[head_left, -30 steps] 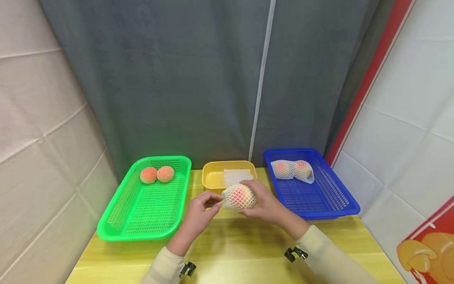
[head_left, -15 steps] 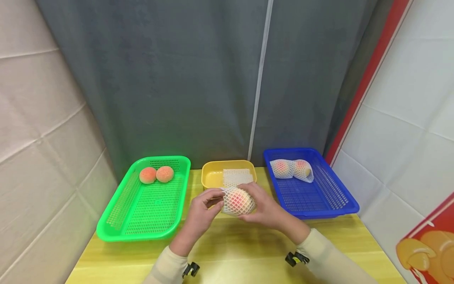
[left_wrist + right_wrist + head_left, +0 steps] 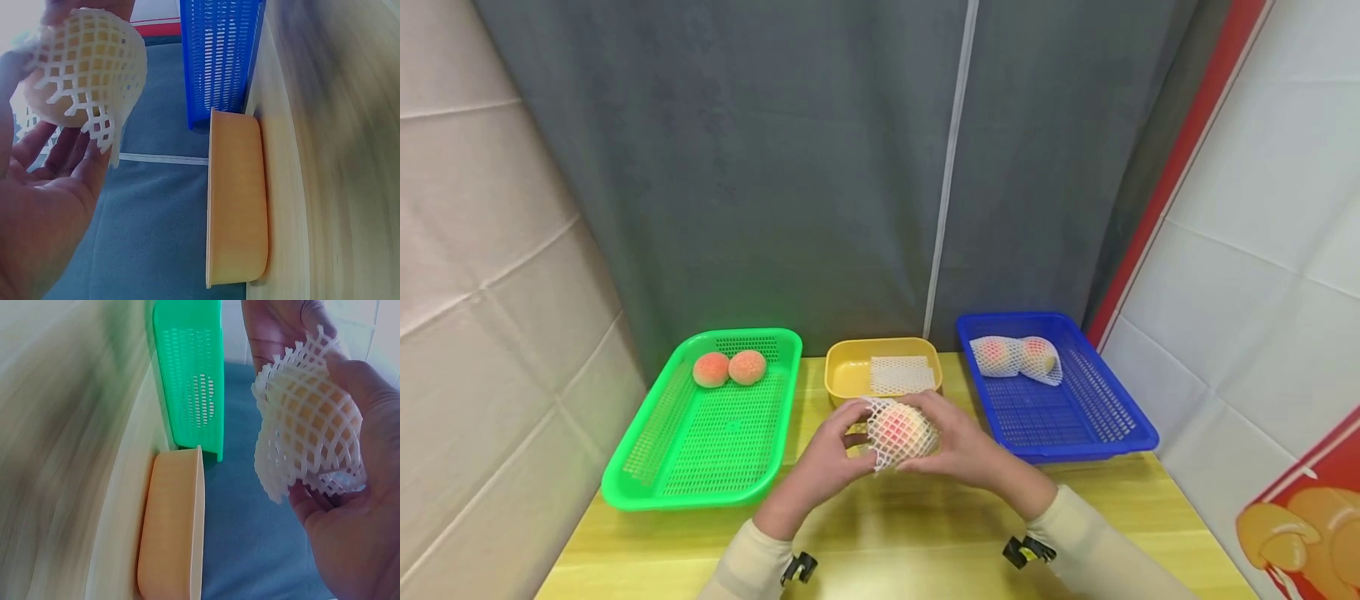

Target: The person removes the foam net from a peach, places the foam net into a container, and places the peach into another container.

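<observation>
A pink-and-yellow peach [image 3: 901, 432] sits inside a white foam fruit net [image 3: 877, 455], held up above the table between both hands. My right hand [image 3: 958, 437] grips the wrapped peach from the right, thumb below and fingers above. At the net's open left end, my left hand [image 3: 827, 458] holds the edge, its thumb low and fingers high. In the left wrist view, bare peach skin [image 3: 47, 106] shows at the net's mouth. The right wrist view shows the net [image 3: 306, 419] spread over the peach, its loose edge flaring toward the left hand.
At left, a green basket [image 3: 733, 450] holds two bare peaches [image 3: 728, 368]. The yellow bin [image 3: 848, 377] behind the hands contains flat foam nets [image 3: 901, 375]. To the right, a blue basket [image 3: 1045, 417] holds two netted peaches [image 3: 1017, 357]. A grey curtain [image 3: 775, 167] hangs behind.
The left hand has spread its thumb and fingers apart at the net's open end, and the net's mouth looks wider. The wrapped peach has shifted slightly left and down and turned a little.
</observation>
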`<state>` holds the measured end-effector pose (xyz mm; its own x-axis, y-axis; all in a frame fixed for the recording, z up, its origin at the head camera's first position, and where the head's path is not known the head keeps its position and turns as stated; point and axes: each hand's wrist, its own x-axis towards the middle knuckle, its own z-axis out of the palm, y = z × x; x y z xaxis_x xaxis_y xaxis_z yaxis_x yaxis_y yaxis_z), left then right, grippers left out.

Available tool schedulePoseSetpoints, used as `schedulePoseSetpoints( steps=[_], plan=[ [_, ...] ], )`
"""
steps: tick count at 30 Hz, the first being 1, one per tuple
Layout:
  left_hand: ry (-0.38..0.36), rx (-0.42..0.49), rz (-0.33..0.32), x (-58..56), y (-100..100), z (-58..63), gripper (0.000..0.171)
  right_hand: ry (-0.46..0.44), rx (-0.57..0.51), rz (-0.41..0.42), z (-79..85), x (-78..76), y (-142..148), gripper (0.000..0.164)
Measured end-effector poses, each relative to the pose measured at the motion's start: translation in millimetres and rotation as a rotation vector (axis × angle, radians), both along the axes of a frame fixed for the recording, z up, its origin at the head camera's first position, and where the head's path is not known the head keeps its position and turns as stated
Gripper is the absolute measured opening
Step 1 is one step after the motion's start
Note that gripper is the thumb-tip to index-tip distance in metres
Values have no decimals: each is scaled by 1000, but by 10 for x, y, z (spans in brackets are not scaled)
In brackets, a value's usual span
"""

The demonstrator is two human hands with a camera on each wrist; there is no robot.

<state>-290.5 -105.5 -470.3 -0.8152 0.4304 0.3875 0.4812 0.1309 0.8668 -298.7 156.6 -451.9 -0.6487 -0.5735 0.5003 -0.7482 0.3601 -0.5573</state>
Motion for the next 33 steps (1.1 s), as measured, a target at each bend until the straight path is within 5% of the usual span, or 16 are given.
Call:
schedulePoseSetpoints(
  steps=[15, 23, 33],
  plan=[
    [-19, -39, -57, -9, 12, -8, 74, -59, -20, 40, 9, 15, -34, 90],
    [4, -54, -9, -11, -5, -1, 67, -48, -35, 52, -6, 6, -26, 85],
    [66, -84, 67, -45, -59, -15, 63, 42, -82, -5, -6, 6, -2, 59]
  ],
)
